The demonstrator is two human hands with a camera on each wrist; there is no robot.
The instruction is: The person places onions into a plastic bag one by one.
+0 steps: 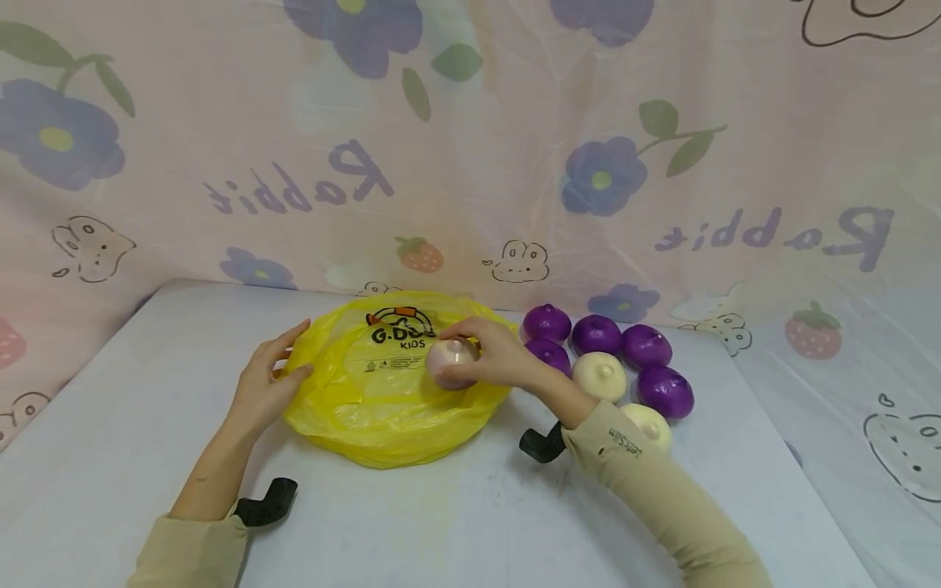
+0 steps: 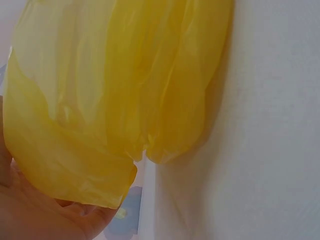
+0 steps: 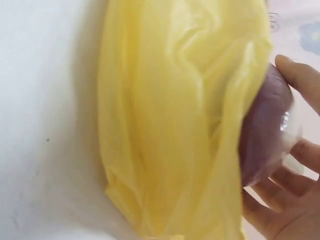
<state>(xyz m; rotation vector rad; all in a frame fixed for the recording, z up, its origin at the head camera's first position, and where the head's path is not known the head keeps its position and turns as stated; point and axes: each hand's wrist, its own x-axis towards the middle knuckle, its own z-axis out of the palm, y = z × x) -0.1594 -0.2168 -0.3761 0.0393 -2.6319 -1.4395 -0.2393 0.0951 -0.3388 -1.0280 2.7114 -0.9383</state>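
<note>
A yellow plastic bag [image 1: 397, 425] with black "KIDS" print lies on the white table, its mouth spread wide. My left hand [image 1: 268, 380] holds its left edge between thumb and fingers; in the left wrist view the fingers are partly hidden behind the yellow film. My right hand [image 1: 488, 355] grips a round, glossy onion [image 1: 450, 365] with a small nub, over the right part of the bag. It looks pale pink from the head and purple in the right wrist view, where the onion [image 3: 267, 125] overlaps the bag's edge.
Right of the bag sit several purple onions [image 1: 647, 346] and two cream ones, a cream onion [image 1: 599, 376] among them; the right forearm partly covers the nearer cream one. A black angled piece [image 1: 268, 502] sticks out at each wrist. A printed curtain [image 1: 470, 163] hangs behind the table.
</note>
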